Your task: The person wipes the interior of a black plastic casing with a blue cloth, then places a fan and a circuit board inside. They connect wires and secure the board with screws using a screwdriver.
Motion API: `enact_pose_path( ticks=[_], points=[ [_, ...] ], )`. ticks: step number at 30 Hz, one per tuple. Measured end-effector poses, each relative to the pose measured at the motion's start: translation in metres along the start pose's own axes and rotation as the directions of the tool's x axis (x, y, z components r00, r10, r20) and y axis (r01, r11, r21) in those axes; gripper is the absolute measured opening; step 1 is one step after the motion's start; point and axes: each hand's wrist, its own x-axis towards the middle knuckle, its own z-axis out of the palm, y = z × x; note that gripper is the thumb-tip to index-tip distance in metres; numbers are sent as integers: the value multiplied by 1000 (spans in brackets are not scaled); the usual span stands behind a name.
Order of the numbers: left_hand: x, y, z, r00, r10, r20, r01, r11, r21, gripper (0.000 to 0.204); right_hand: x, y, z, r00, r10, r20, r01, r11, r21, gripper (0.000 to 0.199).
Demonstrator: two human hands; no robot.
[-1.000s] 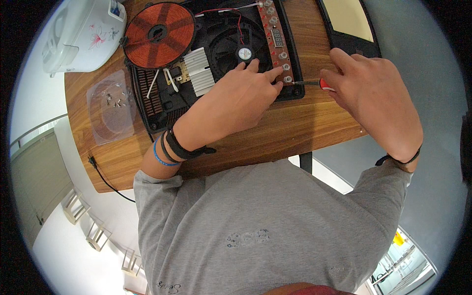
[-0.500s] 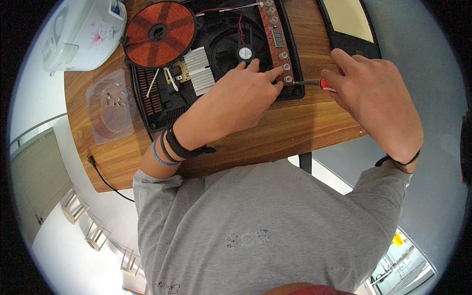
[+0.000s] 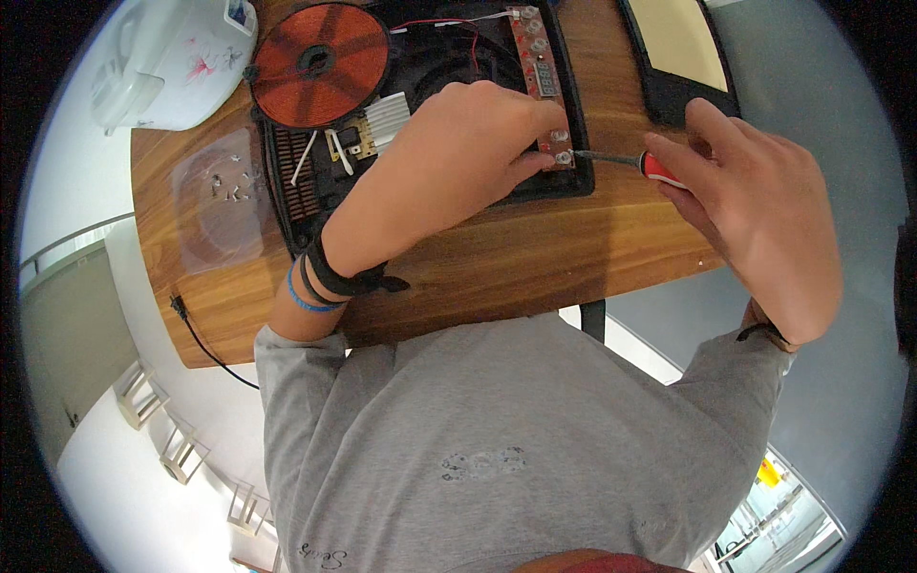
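A red strip-shaped circuit board [image 3: 533,84] with a small digit display and clear round buttons lies along the right side of an opened induction cooker [image 3: 576,115]. My left hand [image 3: 458,153] reaches over the cooker's fan, fingers curled, thumb and forefinger closed at the near end of the board. Their exact grip is partly hidden. My right hand [image 3: 755,191] holds a screwdriver [image 3: 661,170] by its red handle. Its shaft points left, with the tip at the board's near right corner. A round copper coil [image 3: 358,67] sits at the cooker's left, beside a finned heat sink [image 3: 385,119].
Several small screws [image 3: 232,191] lie on a clear plastic sheet [image 3: 220,244] at the left. A white rice cooker [image 3: 181,76] stands at the far left, and a black-framed panel [image 3: 680,43] at the far right. A black plug [image 3: 179,306] hangs near the table's left edge.
My left hand has drawn its spread fingers off the fan area and closed them at the board. The right hand and screwdriver have shifted slightly right, showing more of the shaft and handle.
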Motion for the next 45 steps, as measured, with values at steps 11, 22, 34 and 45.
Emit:
enact_pose_path(
  ticks=[11, 22, 34, 45],
  points=[
    [-3, -5, 4, 999, -2, -47, 1, 1000, -17, 26, 3, -1, -4, 991, -51, -125, 58, 997, 54, 46],
    [0, -2, 1, 999, -27, -32, 27, 1000, -4, 17, 4, -2, -7, 989, -49, -143, 62, 994, 94, 46],
    [-2, -3, -2, 998, -10, -66, 12, 1000, 22, 18, 6, -3, -5, 989, -45, -139, 55, 996, 72, 43],
    [-10, 4, -7, 995, -81, 50, 74, 989, 130, 38, 0, 10, -3, 998, -14, -67, 18, 998, 55, 42]
  ],
)
